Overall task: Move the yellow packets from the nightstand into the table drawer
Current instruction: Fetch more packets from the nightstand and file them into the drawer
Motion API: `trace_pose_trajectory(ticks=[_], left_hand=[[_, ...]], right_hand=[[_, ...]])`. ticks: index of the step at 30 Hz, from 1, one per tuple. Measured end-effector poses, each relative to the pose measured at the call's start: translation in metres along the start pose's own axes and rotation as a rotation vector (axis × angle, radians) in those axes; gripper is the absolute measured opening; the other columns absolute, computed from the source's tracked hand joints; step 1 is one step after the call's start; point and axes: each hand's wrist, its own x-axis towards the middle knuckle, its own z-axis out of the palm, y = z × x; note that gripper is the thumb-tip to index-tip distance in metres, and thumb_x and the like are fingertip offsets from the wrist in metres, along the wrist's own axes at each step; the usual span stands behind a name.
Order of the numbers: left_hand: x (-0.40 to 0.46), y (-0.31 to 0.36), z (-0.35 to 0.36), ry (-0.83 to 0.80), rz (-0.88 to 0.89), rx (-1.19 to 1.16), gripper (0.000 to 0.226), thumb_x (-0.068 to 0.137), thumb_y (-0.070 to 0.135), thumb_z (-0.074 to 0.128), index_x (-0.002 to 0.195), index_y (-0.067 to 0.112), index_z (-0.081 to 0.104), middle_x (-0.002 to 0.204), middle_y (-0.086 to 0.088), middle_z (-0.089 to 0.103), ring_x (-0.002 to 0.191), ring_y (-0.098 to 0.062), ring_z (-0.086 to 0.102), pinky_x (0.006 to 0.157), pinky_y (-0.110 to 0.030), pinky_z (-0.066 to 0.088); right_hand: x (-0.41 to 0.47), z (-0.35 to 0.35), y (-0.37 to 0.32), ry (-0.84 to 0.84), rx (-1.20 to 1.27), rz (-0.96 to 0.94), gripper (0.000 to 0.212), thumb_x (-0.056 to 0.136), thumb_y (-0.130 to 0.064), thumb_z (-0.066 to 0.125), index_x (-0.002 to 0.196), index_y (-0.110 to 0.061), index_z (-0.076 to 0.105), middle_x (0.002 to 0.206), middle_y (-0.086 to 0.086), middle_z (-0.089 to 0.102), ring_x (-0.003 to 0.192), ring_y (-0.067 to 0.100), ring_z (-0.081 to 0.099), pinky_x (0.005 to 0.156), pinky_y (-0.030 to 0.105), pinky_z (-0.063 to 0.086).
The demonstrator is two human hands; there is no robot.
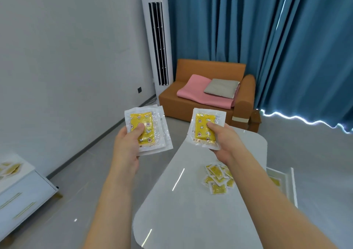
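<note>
My left hand [127, 143] grips a small stack of yellow packets [148, 123] in clear wrappers, thumb pressed on the top one, held up over the floor. My right hand [222, 141] pinches another yellow packet [202, 126] above the far end of the white table [191, 210]. Several yellow packets [218, 178] lie in a loose pile on the tabletop. The table drawer [282, 182] stands open at the table's right side with a yellow packet inside. At the left edge, the white nightstand [24, 189] carries more yellow packets [8, 168].
An orange sofa [210, 96] with a pink blanket and a grey cushion stands beyond the table. A tall white air conditioner [156, 38] stands by the wall. Blue curtains [277, 38] hang at the back right. Grey floor lies between nightstand and table.
</note>
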Motion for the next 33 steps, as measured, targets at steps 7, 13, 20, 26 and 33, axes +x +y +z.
trace_pose_trajectory(ticks=[7, 13, 20, 26, 33], left_hand=[[-0.018, -0.023, 0.063, 0.016, -0.015, 0.02, 0.014, 0.091, 0.018, 0.067, 0.105, 0.022, 0.066, 0.094, 0.001, 0.076, 0.079, -0.016, 0.073, 0.067, -0.033, 0.056], [-0.063, -0.068, 0.132, 0.029, -0.026, 0.025, 0.017, 0.091, 0.017, 0.067, 0.108, 0.02, 0.066, 0.096, -0.001, 0.076, 0.083, -0.021, 0.072, 0.064, -0.033, 0.056], [-0.13, -0.129, 0.231, 0.093, -0.059, -0.013, 0.012, 0.09, 0.017, 0.068, 0.102, 0.022, 0.066, 0.093, 0.0, 0.076, 0.082, -0.02, 0.072, 0.069, -0.036, 0.057], [-0.138, -0.155, 0.288, 0.098, -0.076, 0.01, 0.02, 0.09, 0.02, 0.068, 0.11, 0.021, 0.066, 0.098, 0.0, 0.076, 0.085, -0.02, 0.073, 0.068, -0.034, 0.056], [-0.138, -0.205, 0.374, 0.062, -0.166, -0.001, 0.028, 0.089, 0.021, 0.068, 0.117, 0.02, 0.065, 0.096, -0.002, 0.077, 0.077, -0.021, 0.075, 0.057, -0.032, 0.056]], right_hand=[[0.007, -0.051, -0.021, -0.008, -0.001, 0.02, 0.024, 0.093, -0.013, 0.064, 0.117, -0.016, 0.062, 0.102, 0.008, 0.075, 0.088, 0.027, 0.074, 0.078, 0.043, 0.059], [0.015, -0.14, -0.058, -0.025, 0.026, 0.016, 0.018, 0.093, -0.012, 0.063, 0.111, -0.018, 0.063, 0.104, 0.01, 0.075, 0.092, 0.029, 0.073, 0.087, 0.052, 0.056], [0.023, -0.258, -0.099, -0.077, 0.001, 0.09, 0.014, 0.095, -0.009, 0.06, 0.107, -0.016, 0.064, 0.095, 0.01, 0.076, 0.079, 0.027, 0.075, 0.06, 0.039, 0.059], [0.041, -0.313, -0.128, -0.073, 0.02, 0.115, 0.017, 0.095, -0.008, 0.06, 0.111, -0.015, 0.064, 0.091, 0.009, 0.077, 0.073, 0.025, 0.075, 0.05, 0.034, 0.056], [0.095, -0.4, -0.153, -0.035, 0.007, 0.125, 0.025, 0.093, -0.01, 0.062, 0.118, -0.014, 0.061, 0.105, 0.011, 0.074, 0.089, 0.029, 0.073, 0.068, 0.04, 0.059]])
